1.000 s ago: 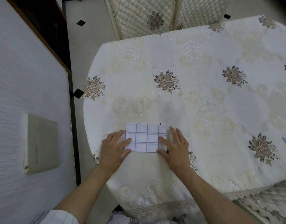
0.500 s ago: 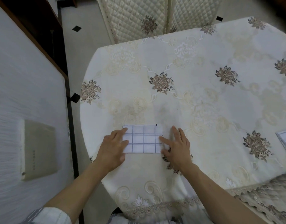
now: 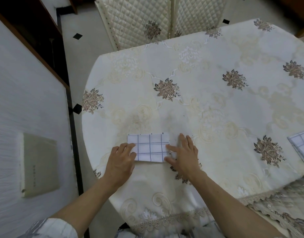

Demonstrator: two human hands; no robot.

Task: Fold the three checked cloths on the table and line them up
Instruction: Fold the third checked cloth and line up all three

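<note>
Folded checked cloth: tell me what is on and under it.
On top: the left hand covers its left edge, the right hand touches its right edge. Underneath lies the floral tablecloth; inner folded layers are hidden.

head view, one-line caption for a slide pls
Left hand and right hand press a folded checked cloth on the tablecloth; a second cloth lies far right.

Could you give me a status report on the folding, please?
Left hand presses folded cloth at its left end, right hand at its right; both open. Second checked cloth far right, cut off by frame. Nothing in the way.
</note>
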